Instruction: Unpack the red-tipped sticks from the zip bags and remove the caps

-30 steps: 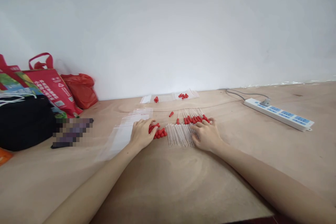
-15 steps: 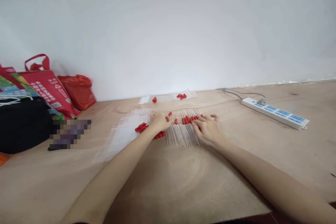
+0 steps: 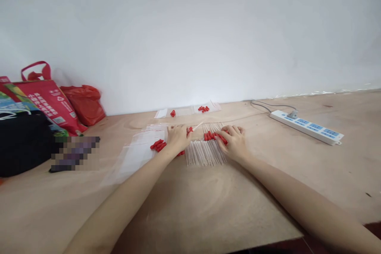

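My left hand (image 3: 178, 138) is closed in a pinch on a dropper, its red rubber bulb (image 3: 189, 129) at the fingertips and its thin clear tube (image 3: 197, 127) pointing up and right. My right hand (image 3: 236, 143) lies curled over the right end of a row of red bulbs (image 3: 209, 135), thumb and forefinger closed around some of them. The row's thin tubes point away from me. Nearer to me, a layer of loose clear tubes (image 3: 205, 153) lies side by side. A pile of red bulbs (image 3: 158, 145) sits left of my left hand, which partly hides more bulbs.
Flat clear zip bags (image 3: 137, 152) lie on the wooden table at left. Against the wall, more bags (image 3: 162, 113) bear small groups of red bulbs (image 3: 204, 109). A white power strip (image 3: 306, 127) with a plugged-in cord is at right. Red bags (image 3: 81, 103) and a black bag (image 3: 24, 143) stand at far left.
The bulb in my left hand now has a tube showing, angled up and right. My right fingers have closed in farther left over the row. The whole view has shifted slightly.
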Action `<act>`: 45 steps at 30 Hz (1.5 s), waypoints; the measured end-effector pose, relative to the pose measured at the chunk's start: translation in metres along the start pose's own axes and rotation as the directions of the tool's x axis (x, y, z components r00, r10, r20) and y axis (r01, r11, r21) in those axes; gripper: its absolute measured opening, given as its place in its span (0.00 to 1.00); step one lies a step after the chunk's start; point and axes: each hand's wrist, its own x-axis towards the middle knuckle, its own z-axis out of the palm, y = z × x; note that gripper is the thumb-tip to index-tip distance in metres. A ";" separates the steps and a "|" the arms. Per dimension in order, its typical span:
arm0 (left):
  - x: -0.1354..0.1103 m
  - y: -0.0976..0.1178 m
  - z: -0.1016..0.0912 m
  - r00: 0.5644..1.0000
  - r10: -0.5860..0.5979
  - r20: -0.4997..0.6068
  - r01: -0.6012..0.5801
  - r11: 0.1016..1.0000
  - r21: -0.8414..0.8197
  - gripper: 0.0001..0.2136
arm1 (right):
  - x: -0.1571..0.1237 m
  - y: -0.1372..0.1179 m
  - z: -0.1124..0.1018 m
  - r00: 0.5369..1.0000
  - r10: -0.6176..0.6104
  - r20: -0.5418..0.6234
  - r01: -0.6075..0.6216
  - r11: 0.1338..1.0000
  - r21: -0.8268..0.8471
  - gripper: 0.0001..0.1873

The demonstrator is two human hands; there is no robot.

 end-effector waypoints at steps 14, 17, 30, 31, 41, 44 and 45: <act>-0.087 -0.026 0.000 0.766 0.473 -0.435 -0.495 0.866 0.072 0.07 | -0.013 -0.041 0.009 0.894 -0.448 0.025 0.440 0.886 0.145 0.10; -0.086 -0.027 0.001 0.757 0.479 -0.444 -0.504 0.861 0.069 0.07 | -0.014 -0.043 0.008 0.893 -0.449 0.005 0.442 0.881 0.168 0.10; -0.090 -0.030 -0.002 0.654 0.612 -0.444 -0.632 0.765 0.123 0.10 | -0.012 -0.036 0.000 0.849 -0.525 -0.064 0.527 0.830 0.180 0.10; -0.090 -0.029 -0.001 0.645 0.617 -0.452 -0.639 0.759 0.124 0.09 | -0.012 -0.037 -0.001 0.850 -0.523 -0.065 0.525 0.830 0.189 0.10; -0.084 -0.082 -0.009 0.766 0.309 -0.564 -0.345 0.937 0.044 0.06 | 0.004 0.018 -0.003 0.997 -0.040 -0.071 0.052 0.985 0.166 0.11; -0.076 -0.091 -0.009 0.829 0.170 -0.533 -0.267 0.957 -0.110 0.09 | 0.007 0.020 -0.001 0.997 -0.043 0.066 0.034 0.991 0.130 0.12; -0.072 -0.089 -0.009 0.854 0.136 -0.502 -0.241 0.958 -0.152 0.10 | 0.006 0.017 -0.001 0.992 -0.062 0.110 0.049 0.992 0.114 0.13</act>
